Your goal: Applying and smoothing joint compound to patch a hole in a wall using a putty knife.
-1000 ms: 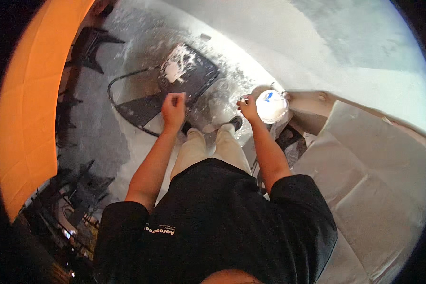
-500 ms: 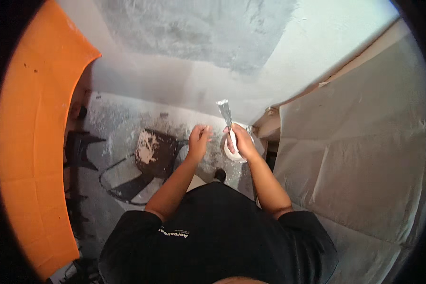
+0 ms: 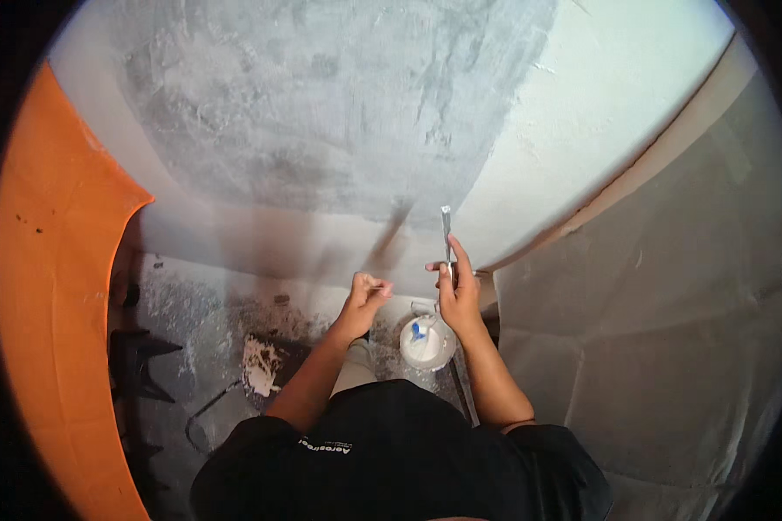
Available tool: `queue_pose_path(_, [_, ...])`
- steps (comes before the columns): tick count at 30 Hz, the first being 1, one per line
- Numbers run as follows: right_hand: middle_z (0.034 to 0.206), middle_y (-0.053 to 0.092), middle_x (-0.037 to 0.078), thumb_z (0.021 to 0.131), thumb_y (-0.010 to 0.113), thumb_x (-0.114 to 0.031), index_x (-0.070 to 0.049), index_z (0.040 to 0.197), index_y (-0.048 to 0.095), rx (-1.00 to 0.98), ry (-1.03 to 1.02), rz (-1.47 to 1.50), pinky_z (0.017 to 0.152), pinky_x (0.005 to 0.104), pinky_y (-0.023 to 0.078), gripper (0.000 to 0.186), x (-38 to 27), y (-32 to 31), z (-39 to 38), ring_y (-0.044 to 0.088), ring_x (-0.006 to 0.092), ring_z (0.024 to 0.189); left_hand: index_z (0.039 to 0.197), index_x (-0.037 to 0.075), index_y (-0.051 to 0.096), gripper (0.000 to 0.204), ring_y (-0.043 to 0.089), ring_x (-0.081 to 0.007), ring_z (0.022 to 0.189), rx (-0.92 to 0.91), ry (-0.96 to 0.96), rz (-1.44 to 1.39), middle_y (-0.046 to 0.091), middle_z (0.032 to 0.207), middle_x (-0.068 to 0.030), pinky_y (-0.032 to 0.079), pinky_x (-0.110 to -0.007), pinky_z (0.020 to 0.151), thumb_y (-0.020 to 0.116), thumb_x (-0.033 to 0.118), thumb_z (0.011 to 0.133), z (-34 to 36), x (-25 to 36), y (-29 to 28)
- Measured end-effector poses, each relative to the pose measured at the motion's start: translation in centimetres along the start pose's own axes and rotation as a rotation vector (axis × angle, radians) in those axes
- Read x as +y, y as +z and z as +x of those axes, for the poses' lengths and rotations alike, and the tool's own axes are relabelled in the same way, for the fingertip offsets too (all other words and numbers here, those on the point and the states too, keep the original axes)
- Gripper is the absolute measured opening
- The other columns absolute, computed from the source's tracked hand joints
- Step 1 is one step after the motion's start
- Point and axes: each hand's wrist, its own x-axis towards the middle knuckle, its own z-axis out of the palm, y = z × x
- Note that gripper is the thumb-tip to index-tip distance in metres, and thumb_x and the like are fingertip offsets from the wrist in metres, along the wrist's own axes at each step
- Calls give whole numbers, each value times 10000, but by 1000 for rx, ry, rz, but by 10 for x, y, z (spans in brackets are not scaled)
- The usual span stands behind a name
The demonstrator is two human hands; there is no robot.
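My right hand [image 3: 460, 291] holds a narrow metal putty knife [image 3: 446, 227] upright, blade toward the wall, its index finger stretched along it. My left hand [image 3: 361, 302] is to its left, fingertips pinched on something thin that I cannot make out. Just below my right hand stands a round bucket [image 3: 430, 353] of white paste with a blue item [image 3: 417, 331] in it. In front of me the wall [image 3: 313, 113] carries a large grey, streaked patch inside a white surround.
An orange sheet [image 3: 61, 295] hangs at the left, with black angular objects [image 3: 143, 369] beside it. A dark, paste-smeared board [image 3: 261, 367] lies on the speckled floor [image 3: 169, 300]. A grey sheet [image 3: 634, 330] covers the right side, under a dark seam along the wall.
The view has tilted up to show more wall. The putty knife has come up into sight in my right hand and is now turned more upright and edge-on. My hands are raised above the bucket.
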Motion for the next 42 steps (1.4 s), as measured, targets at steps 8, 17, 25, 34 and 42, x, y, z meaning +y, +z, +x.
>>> queue_pose_path(8, [871, 578, 78, 919, 532, 31, -51, 1380, 522, 264, -286, -137, 607, 239, 415, 468, -69, 27, 111, 485, 116, 682, 978, 12, 573, 69, 587, -88, 853, -173, 285, 190, 635, 929, -48, 475, -239, 769, 606, 66, 951, 127, 94, 13])
queue_pose_path(17, [770, 491, 71, 841, 573, 86, -66, 1409, 502, 548, -435, -289, 586, 295, 444, 592, -101, 32, 157, 488, 153, 656, 1072, 9, 513, 143, 597, -113, 858, -553, 101, 111, 633, 1006, -86, 477, -261, 750, 577, 79, 966, 182, 106, 16])
queue_pose_path(25, [773, 445, 97, 741, 585, 115, -157, 1444, 481, 415, -539, -557, 555, 352, 464, 761, -145, 34, 187, 483, 225, 612, 1201, 22, 469, 268, 614, -149, 946, -703, 156, 10, 625, 1052, -84, 495, -303, 862, 561, 3, 951, 196, 142, 37])
queue_pose_path(34, [785, 521, 114, 768, 534, 135, -6, 1447, 424, 153, -542, -417, 597, 319, 453, 702, -157, 76, 201, 482, 225, 634, 1116, 32, 499, 353, 496, -90, 903, -342, 246, -334, 528, 1027, -11, 413, -229, 830, 356, 350, 1061, 202, 160, 27])
queue_pose_path(42, [748, 583, 167, 861, 581, 36, -31, 1481, 369, 305, -609, -437, 614, 359, 487, 659, -147, 103, 222, 578, 280, 627, 1454, -21, 277, 803, 440, -342, 1320, -683, 117, -645, 402, 1444, -247, 364, -445, 1081, 201, 625, 982, 222, 168, 38])
